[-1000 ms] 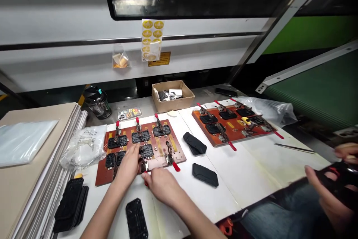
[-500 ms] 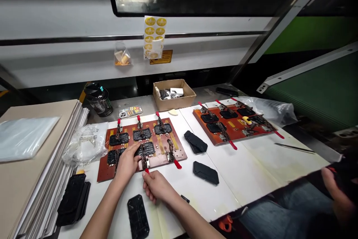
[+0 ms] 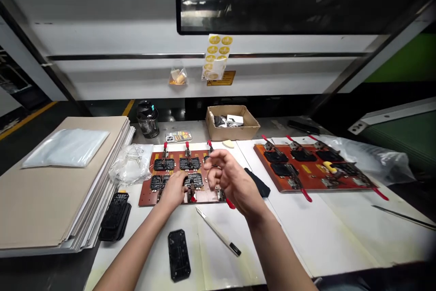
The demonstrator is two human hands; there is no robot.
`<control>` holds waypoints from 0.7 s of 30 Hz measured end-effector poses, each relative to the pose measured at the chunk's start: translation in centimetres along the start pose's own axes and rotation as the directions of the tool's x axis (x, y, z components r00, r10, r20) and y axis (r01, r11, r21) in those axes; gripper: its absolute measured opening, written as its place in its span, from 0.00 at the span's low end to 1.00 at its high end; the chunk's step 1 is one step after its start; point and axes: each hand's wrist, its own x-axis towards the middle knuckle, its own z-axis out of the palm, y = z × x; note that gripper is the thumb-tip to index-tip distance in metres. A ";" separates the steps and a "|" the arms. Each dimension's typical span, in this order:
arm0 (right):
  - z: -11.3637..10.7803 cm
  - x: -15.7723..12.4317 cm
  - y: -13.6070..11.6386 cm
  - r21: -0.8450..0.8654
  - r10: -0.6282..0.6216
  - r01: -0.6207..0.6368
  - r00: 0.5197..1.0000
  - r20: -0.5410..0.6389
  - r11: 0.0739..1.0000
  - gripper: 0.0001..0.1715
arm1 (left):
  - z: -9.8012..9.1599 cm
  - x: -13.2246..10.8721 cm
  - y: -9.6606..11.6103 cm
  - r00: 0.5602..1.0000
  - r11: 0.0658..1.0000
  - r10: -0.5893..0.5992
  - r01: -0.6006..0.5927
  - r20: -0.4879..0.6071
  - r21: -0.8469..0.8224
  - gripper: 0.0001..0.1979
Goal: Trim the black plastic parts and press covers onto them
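Observation:
My left hand rests at the left end of a black plastic plate in the front row of a reddish-brown fixture board. Its fingers are stretched out and apart, touching the plate. Just in front of that plate is a toggle clamp with a red handle. Raised over the board's right side, my right hand is loosely curled, fingers apart and nothing visible in them. It hides part of the board and a further clamp. A white craft knife and a loose black plate lie nearer me.
A second fixture board with clamped plates stands on the right. Stacked black plates, a plastic bag and a tall cardboard stack are at left. Behind are a cardboard box, phone and dark jar.
My right hand has left the red clamp handle and risen to the right. That handle now points more upward. My left hand stays at the plate. The view has shifted, and the craft knife shows fully.

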 end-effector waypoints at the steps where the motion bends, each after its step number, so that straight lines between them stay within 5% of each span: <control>1: 0.0 0.7 -0.3 -0.146 -0.033 0.027 0.999 -0.040 0.989 0.23 | -0.4 0.0 0.3 0.999 0.999 -0.017 0.015 -0.043 -0.043 0.26; 4: 0.8 3.0 2.0 -0.715 -0.139 0.051 0.988 -0.064 0.697 0.16 | -2.1 0.2 1.1 0.977 0.977 -0.112 0.075 -0.182 -0.199 0.26; 7: 2.5 4.7 5.7 -0.917 -0.144 0.129 0.986 0.079 0.377 0.19 | -4.0 -0.1 1.6 0.944 0.922 -0.205 0.098 -0.260 -0.374 0.22; 10: 4.6 4.8 7.9 -0.939 -0.037 0.165 0.986 0.161 0.303 0.19 | -6.1 -2.0 1.9 0.926 0.850 -0.283 0.120 -0.251 -0.513 0.23; 13: 5.5 3.9 7.9 -0.942 0.067 0.230 0.965 0.254 0.245 0.20 | -7.9 -6.3 1.1 0.909 0.797 -0.365 0.195 -0.200 -0.571 0.27; 16: 2.7 5.3 5.2 -0.963 0.091 0.193 0.973 0.213 0.190 0.19 | -9.1 -12.2 -1.4 0.882 0.788 -0.455 0.334 -0.125 -0.518 0.25; 18: -1.4 8.5 2.2 -0.991 0.034 0.024 0.999 0.029 0.128 0.19 | -9.2 -15.8 -3.8 0.868 0.786 -0.493 0.417 -0.056 -0.456 0.26; 21: -7.6 15.0 -1.3 -0.972 -0.048 -0.231 0.971 -0.233 0.048 0.22 | -8.0 -19.1 -7.2 0.859 0.814 -0.509 0.462 -0.052 -0.351 0.27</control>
